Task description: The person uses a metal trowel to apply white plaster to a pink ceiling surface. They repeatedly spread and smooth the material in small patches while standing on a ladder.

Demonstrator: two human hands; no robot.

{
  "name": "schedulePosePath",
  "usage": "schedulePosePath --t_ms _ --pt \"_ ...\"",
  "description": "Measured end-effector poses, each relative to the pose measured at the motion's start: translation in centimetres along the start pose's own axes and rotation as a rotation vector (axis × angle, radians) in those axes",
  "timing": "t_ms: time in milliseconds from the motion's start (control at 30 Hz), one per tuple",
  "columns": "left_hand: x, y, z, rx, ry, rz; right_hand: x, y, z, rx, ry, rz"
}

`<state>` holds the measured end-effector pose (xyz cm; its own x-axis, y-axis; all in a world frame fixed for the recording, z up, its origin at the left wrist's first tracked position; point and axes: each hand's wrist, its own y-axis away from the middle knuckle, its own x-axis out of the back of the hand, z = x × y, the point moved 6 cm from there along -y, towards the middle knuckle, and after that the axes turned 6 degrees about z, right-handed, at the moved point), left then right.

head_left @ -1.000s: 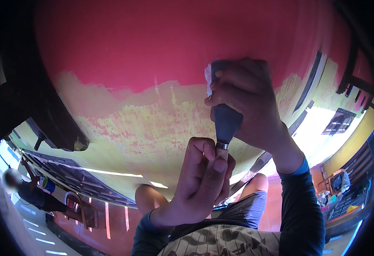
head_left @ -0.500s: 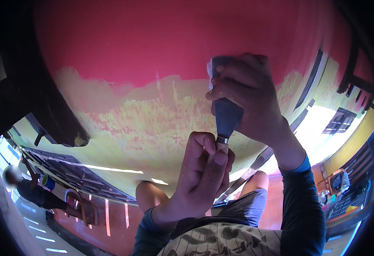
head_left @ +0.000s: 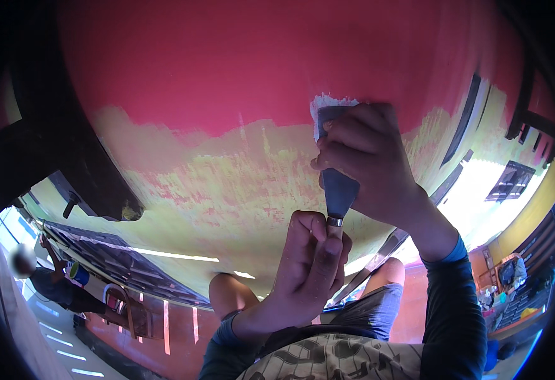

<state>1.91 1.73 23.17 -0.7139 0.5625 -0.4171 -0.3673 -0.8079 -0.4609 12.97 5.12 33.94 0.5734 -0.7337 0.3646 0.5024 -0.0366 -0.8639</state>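
My left hand point(head_left: 309, 259) is closed around the handle of a putty knife point(head_left: 339, 193), its grey blade pointing up towards my right hand. My right hand point(head_left: 369, 158) is closed on a flat dark-grey blade point(head_left: 331, 115) that lies against the wall point(head_left: 227, 171). My fingers hide the middle of this blade, so I cannot tell whether it is separate from the putty knife. White paste point(head_left: 331, 100) shows along its top and left edges. The wall is pink above and worn yellow-green below, with a ragged border between.
Dark beams point(head_left: 97, 164) frame the wall on the left. A person point(head_left: 53, 278) stands at the far left beside a blue and green bucket point(head_left: 77, 272). A wooden chair point(head_left: 125, 310) stands near them. At the right, assorted items point(head_left: 508, 278) lie by a dark slatted panel.
Both hands have moved down a little along the wall with their blades. White paste now shows above the blade in my right hand. The view has shifted slightly.
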Motion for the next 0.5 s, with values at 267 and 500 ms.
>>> schedulePosePath --t_ms 267,500 --pt "0.0 0.0 0.1 0.034 0.046 -0.026 0.1 0.0 0.2 -0.021 -0.002 -0.023" --pt "-0.1 0.2 -0.1 0.059 0.085 0.017 0.3 0.1 0.0 -0.014 0.012 -0.023"
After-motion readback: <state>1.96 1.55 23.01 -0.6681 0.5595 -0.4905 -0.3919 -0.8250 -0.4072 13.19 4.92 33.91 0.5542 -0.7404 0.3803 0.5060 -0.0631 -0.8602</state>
